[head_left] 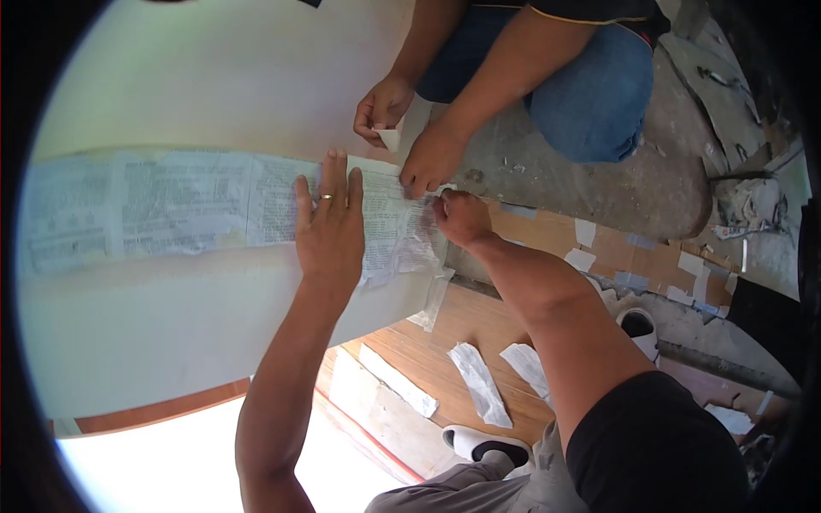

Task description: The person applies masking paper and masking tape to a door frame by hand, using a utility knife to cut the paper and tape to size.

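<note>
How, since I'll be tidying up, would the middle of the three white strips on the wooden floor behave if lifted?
The middle strip would probably be floppy, since it looks thin and wrinkled. It seems light for its size, more like paper than board. Rolling looks unlikely, as it lies nearly flat on the floor.

Illumination uneven; brightest region at lower left, blown out to white below the panel (214, 325); upper right dimmer, floor (599, 179) dull grey; soft shading only; faint green-violet tint on the upper wall (214, 77); wide-angle curvature, black vignette at edges; newsprint (184, 201) slightly soft.
</note>
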A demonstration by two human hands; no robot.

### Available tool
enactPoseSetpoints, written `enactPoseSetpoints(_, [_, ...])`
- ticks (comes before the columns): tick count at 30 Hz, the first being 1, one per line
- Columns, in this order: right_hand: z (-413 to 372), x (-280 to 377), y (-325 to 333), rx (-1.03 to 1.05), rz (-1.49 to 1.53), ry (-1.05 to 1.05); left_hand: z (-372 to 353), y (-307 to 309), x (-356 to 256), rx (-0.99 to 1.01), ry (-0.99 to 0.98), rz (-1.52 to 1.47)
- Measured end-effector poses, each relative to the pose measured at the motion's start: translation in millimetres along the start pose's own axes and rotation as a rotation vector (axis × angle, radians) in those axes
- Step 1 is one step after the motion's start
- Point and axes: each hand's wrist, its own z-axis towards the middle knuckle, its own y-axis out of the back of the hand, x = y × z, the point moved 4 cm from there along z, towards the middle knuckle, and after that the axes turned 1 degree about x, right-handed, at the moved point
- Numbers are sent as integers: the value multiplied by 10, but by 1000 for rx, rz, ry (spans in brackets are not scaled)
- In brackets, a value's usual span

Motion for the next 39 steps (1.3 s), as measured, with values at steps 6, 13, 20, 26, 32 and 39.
enactPoseSetpoints(6, [-241, 471, 199, 150, -21, 298, -503, 165, -466, -292, 427, -507])
enactPoseSetpoints(13, [-225, 761, 221, 204, 186, 169, -927, -170, -760, -567, 706, -860])
enactPoseSetpoints(20, [-109, 649, 114, 390, 87, 73, -972, -563, -649, -458, 628, -944])
enactPoseSetpoints(26, [-91, 764, 292, 606, 351, 81, -756, -241, -482, -446, 619, -1101])
enactPoseSetpoints(32, [-139, 916, 638, 565, 742, 85, -900, -134, -359, -256, 586, -1014])
enactPoseSetpoints(39, [203, 242, 288, 344, 962, -412, -1022, -378, -324, 79, 651, -1177])
